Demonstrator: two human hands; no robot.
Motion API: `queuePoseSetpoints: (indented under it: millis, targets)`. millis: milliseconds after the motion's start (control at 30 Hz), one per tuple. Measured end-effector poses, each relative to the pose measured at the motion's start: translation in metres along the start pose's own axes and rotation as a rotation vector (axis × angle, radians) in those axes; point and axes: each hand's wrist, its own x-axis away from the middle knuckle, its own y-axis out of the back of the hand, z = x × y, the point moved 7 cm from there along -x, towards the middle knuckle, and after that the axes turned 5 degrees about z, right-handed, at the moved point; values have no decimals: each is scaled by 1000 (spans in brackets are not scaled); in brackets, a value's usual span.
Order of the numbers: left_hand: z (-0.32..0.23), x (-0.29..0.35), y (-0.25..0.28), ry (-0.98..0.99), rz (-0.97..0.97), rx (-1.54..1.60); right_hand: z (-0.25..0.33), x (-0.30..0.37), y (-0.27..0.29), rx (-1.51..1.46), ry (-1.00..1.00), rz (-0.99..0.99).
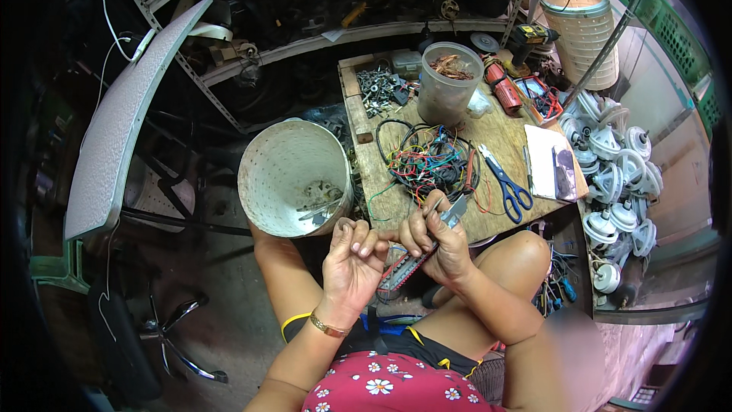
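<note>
The right hand (448, 248) wraps around a long red-and-grey tool (409, 265) above the lap, likely to keep it steady. The left hand (349, 259) curls its fingers close by; whether they pinch something thin is too hard to tell. Tangled wires (428, 162) lie on the wooden table (499, 133), probably for easy reach.

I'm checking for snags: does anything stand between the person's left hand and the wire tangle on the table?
Nothing visible blocks the way from the left hand to the wire tangle on the wooden table. The right hand, gripping an apparent utility knife, sits close on its right, the white bucket on its left.
</note>
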Motion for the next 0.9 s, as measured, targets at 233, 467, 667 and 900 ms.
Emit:
queuePoseSetpoints:
  millis: [233, 467, 667, 900]
  targets:
    - [-18, 18, -15, -91, -7, -377, -2, 2, -6, 54, -165, -24]
    - [-159, 38, -37, -663, -121, -688, 97, 10, 59, 120, 91, -278]
    - [-114, 25, -14, -358, -19, -365, -30, 28, -27, 1353, -200, 795]
    - [-67, 10, -16, -204, 32, -166, -28, -3, -8, 1173, -197, 156]
